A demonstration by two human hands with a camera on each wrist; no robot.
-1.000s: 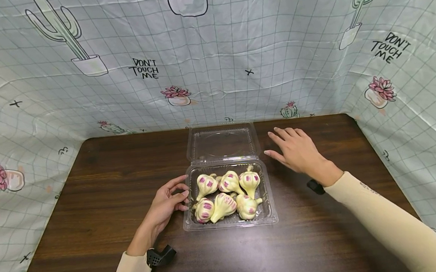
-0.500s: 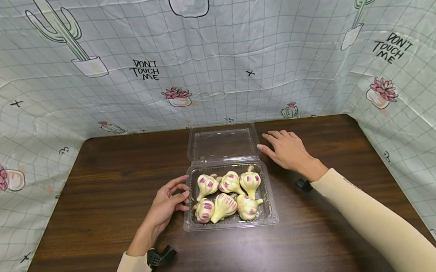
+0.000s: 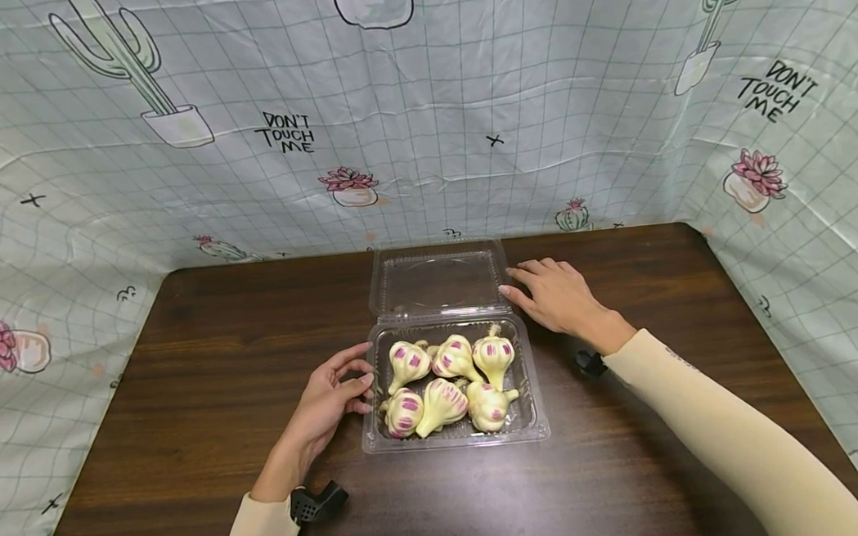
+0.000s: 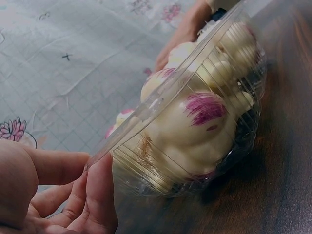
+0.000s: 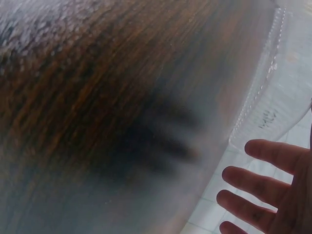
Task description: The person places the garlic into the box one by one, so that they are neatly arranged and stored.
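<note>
A clear plastic clamshell container (image 3: 456, 442) lies on the brown wooden table with its lid (image 3: 441, 290) folded back. Several white garlic bulbs (image 3: 443, 405) with purple streaks fill the base in two rows. My left hand (image 3: 328, 399) pinches the left rim between thumb and fingers, as the left wrist view of the container wall (image 4: 127, 141) and a streaked bulb (image 4: 204, 109) confirms. Beside the lid's right edge is my right hand (image 3: 554, 297), fingers spread and fairly straight. In the right wrist view its fingertips (image 5: 234, 176) come close to the lid (image 5: 265, 92).
The wooden table (image 3: 241, 329) extends on both sides of the container and in front of it. A pale grid-patterned curtain (image 3: 420, 129) with cactus prints stands behind the table's back edge and along its sides.
My right hand has moved left and slightly down, from farther right of the lid to its right edge. The left hand and the container have stayed in place.
</note>
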